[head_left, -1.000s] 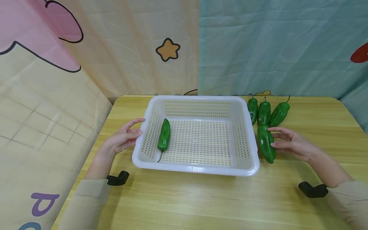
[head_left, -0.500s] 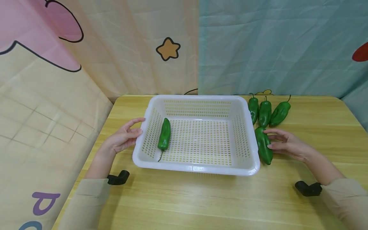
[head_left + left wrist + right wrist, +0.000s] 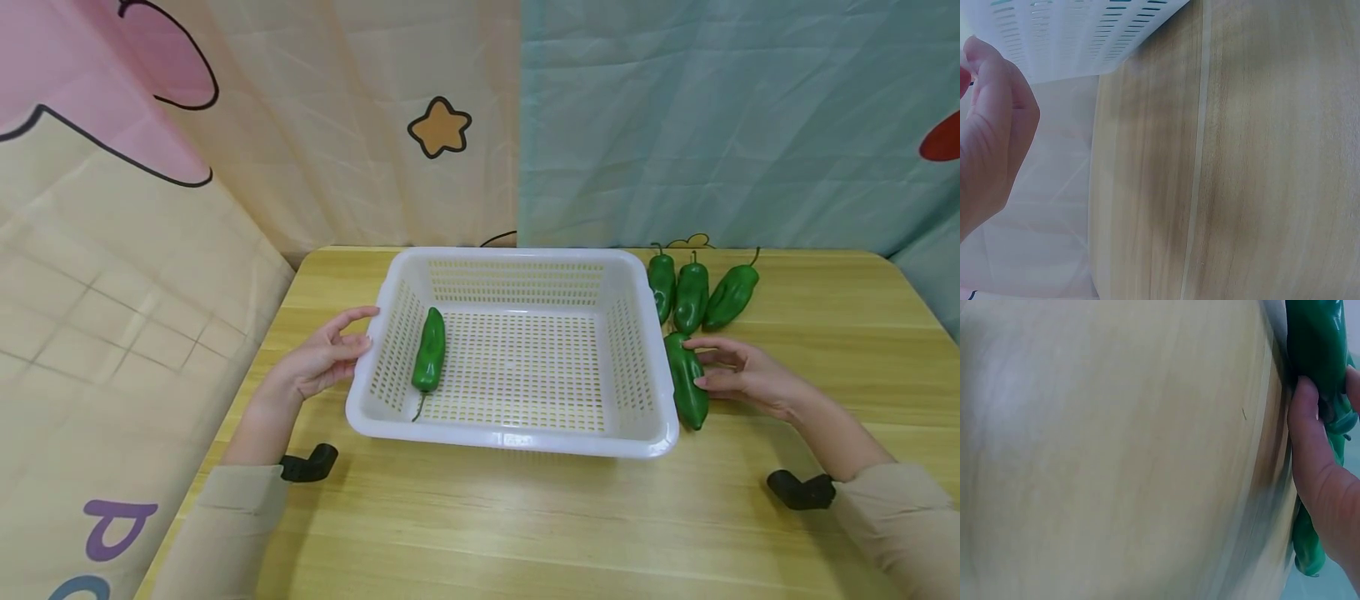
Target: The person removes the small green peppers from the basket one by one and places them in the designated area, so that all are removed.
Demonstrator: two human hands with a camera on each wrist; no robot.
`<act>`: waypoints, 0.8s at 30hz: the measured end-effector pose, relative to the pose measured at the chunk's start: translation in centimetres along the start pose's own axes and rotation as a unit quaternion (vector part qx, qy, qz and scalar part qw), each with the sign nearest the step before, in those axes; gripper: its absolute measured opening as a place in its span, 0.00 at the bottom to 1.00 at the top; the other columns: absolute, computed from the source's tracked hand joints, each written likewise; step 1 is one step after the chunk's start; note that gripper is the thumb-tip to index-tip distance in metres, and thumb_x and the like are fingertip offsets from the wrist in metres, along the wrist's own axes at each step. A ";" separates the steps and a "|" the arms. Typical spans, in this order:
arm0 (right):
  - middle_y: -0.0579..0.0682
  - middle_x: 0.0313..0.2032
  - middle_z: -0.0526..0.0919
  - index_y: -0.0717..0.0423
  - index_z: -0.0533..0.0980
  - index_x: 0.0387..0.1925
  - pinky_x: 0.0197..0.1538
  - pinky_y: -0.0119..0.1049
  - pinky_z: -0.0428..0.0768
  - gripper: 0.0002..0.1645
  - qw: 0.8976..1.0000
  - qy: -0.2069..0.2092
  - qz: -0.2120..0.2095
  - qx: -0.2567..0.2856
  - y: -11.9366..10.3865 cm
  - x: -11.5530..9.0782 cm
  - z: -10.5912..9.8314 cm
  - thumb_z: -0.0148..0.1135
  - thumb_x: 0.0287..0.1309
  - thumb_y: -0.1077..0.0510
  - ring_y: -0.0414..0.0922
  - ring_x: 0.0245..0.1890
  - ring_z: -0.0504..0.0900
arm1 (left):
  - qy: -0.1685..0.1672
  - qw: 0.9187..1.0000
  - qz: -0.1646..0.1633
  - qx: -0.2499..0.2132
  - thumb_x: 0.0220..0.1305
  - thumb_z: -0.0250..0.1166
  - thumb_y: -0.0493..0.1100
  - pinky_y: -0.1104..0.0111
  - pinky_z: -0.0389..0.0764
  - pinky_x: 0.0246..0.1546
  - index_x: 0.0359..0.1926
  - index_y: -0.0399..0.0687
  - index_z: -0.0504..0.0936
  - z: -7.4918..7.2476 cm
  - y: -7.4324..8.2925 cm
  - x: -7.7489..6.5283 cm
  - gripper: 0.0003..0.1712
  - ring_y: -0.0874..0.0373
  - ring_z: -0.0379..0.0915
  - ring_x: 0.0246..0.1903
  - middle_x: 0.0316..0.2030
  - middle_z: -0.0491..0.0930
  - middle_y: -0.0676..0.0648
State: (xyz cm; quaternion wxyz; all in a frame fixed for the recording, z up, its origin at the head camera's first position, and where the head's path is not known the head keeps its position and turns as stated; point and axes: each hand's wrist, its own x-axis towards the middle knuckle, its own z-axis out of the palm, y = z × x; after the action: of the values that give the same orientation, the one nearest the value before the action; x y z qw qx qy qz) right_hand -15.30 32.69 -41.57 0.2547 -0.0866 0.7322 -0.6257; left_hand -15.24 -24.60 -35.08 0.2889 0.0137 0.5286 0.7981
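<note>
A white perforated plastic basket (image 3: 510, 440) stands mid-table, with one long green pepper (image 3: 430, 354) lying near its left wall. At the basket's left rim, my left hand (image 3: 318, 362) holds on with thumb and index finger; its other fingers are partly hidden. Just outside the right rim, my right hand (image 3: 750, 379) pinches another green pepper (image 3: 688, 387) between thumb and fingers. In the right wrist view the thumb presses against this pepper (image 3: 1316, 344) close to its stem end. The left wrist view has the left hand (image 3: 991, 131) beside the basket wall (image 3: 1072, 37).
Behind the right hand, three more green peppers (image 3: 692, 300) lie together near the table's back edge. The wooden table (image 3: 487, 533) meets printed cloth (image 3: 637, 125) at the back and left. Each wrist carries a black mount (image 3: 309, 463).
My right hand has drawn its pepper slightly left and toward me, against the basket's side, apart from the peppers behind. The left hand and basket have hardly moved.
</note>
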 end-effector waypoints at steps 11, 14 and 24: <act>0.48 0.49 0.67 0.41 0.71 0.55 0.43 0.36 0.82 0.28 1.000 0.016 0.010 -0.011 -0.2 -0.4 -0.2 0.58 0.57 0.70 0.35 0.44 0.75 | -0.005 1.000 0.004 -0.003 0.66 0.50 0.26 0.63 0.82 0.38 0.57 0.51 0.63 -0.1 -0.1 0.0 0.23 0.53 0.80 0.40 0.39 0.80 0.44; 0.46 0.47 0.71 0.42 0.72 0.54 0.43 0.36 0.82 0.27 1.000 0.006 -0.006 0.006 -0.2 -0.4 -0.2 0.56 0.58 0.72 0.37 0.43 0.77 | -0.005 1.000 0.005 -0.004 0.67 0.49 0.26 0.63 0.83 0.37 0.57 0.52 0.64 0.0 0.0 0.0 0.23 0.53 0.80 0.40 0.38 0.80 0.44; 0.45 0.46 0.75 0.44 0.73 0.54 0.43 0.37 0.82 0.26 0.999 -0.006 -0.024 0.027 -0.8 -0.8 -0.7 0.53 0.59 0.73 0.42 0.42 0.80 | -0.009 1.000 0.010 -0.001 0.66 0.49 0.26 0.63 0.83 0.38 0.56 0.51 0.65 0.2 0.0 -0.2 0.22 0.53 0.80 0.40 0.37 0.80 0.44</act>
State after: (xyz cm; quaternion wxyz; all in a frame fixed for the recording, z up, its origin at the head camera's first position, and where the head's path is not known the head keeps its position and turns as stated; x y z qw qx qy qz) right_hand -15.07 33.53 -40.52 0.2458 -0.1013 0.7112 -0.6507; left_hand -15.06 -24.52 -34.93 0.2857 0.0263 0.5249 0.8014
